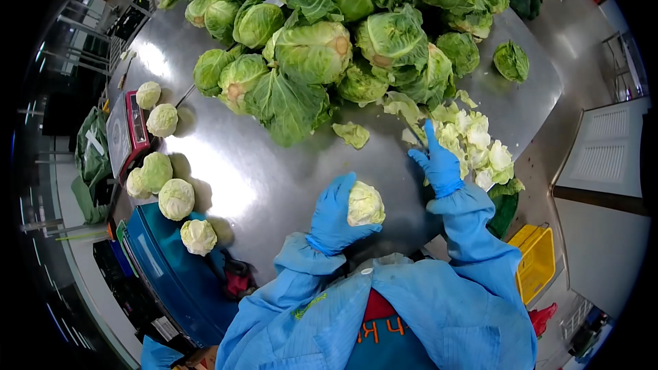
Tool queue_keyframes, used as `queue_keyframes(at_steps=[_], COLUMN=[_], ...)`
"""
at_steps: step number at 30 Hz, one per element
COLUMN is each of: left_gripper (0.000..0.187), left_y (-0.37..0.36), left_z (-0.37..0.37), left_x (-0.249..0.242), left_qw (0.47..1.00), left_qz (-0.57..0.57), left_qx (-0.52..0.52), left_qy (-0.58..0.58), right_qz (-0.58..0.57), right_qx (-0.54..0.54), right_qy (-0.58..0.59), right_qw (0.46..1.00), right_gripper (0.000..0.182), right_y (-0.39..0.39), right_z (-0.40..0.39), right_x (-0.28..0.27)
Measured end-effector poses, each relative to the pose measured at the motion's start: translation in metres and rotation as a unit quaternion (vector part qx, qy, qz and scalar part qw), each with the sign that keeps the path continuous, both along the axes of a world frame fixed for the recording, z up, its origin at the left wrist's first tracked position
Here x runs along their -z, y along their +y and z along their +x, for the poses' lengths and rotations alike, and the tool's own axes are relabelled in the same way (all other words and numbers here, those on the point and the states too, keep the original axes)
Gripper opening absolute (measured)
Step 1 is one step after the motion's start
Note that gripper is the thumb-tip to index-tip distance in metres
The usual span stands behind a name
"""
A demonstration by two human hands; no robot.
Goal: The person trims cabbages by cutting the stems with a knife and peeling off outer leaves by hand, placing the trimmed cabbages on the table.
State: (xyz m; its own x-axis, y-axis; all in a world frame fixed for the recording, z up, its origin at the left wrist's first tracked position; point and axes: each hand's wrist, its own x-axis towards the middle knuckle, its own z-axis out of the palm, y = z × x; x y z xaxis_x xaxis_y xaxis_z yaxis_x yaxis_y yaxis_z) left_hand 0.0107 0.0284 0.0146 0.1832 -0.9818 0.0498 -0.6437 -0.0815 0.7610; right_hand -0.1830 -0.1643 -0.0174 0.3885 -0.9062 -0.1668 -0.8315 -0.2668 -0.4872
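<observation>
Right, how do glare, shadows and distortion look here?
Head view: strong white glare on the shiny grey metal table, left of the blue-gloved left hand; head view: shadows just right of the round pale-green cabbages along the table's left side; head view: fisheye curvature, black corners.

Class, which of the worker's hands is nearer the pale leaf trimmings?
Right: the right hand is beside the trimmings; the left hand is farther off, holding a cabbage.
</observation>
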Motion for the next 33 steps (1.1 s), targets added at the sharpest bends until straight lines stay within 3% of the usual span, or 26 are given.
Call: queue_keyframes(at_steps=[1,4,5,8,12,15,18,21,23,24,26,29,31,33], left_gripper=[0.11,0.116,0.119,0.129,0.131,0.124,0.117,0.116,0.115,0.114,0.114,0.115,0.116,0.116], left_y=[-0.001,-0.001,-0.001,-0.003,-0.007,-0.005,-0.001,0.004,0.006,0.007,0.008,0.006,0.008,0.018], left_z=[0.002,0.002,0.001,-0.003,-0.006,0.002,0.007,0.02,0.028,0.03,0.034,0.033,0.03,0.027], left_x=[-0.001,-0.004,-0.004,-0.003,-0.003,0.008,0.011,0.011,0.01,0.009,0.008,0.005,0.006,0.016], left_qw=[1.0,0.999,0.998,0.996,0.992,0.989,0.987,0.988,0.995,0.996,0.995,0.994,0.996,0.994], left_qz=[0.003,0.028,0.042,0.072,0.101,0.082,0.058,0.059,0.016,-0.007,0.008,0.018,0.002,-0.03], left_qx=[-0.006,-0.027,-0.038,-0.048,-0.077,-0.093,-0.088,-0.006,0.046,0.072,0.094,0.098,0.059,-0.021], left_qy=[0.002,0.007,0.004,-0.015,0.018,0.085,0.125,0.14,0.085,0.058,0.039,0.038,0.064,0.106], right_qz=[0.029,0.294,0.277,0.22,0.156,0.042,0.056,-0.029,-0.138,-0.134,-0.155,0.085,0.284,0.44], right_qx=[-0.015,-0.133,-0.148,-0.066,-0.12,-0.147,-0.071,-0.074,-0.068,-0.022,-0.021,-0.072,-0.087,-0.033], right_qy=[-0.092,-0.156,-0.141,-0.245,-0.166,-0.128,-0.147,-0.156,-0.111,-0.05,-0.183,-0.16,-0.161,-0.167], right_qw=[0.995,0.934,0.939,0.942,0.966,0.98,0.985,0.985,0.982,0.989,0.971,0.981,0.941,0.882], right_gripper=[0.064,0.08,0.087,0.088,0.061,0.043,0.037,0.036,0.036,0.04,0.051,0.061,0.071,0.07], right_y=[0.006,0.052,0.064,0.098,0.092,0.091,0.087,0.057,0.019,0.005,-0.005,0.031,0.052,0.059], right_z=[0.001,0.014,0.017,0.018,0.006,-0.004,-0.008,-0.021,-0.031,-0.026,-0.02,-0.002,0.012,0.024], right_x=[-0.005,-0.046,-0.053,-0.024,-0.038,-0.032,-0.021,0.001,0.008,-0.004,-0.018,-0.038,-0.02,-0.016])
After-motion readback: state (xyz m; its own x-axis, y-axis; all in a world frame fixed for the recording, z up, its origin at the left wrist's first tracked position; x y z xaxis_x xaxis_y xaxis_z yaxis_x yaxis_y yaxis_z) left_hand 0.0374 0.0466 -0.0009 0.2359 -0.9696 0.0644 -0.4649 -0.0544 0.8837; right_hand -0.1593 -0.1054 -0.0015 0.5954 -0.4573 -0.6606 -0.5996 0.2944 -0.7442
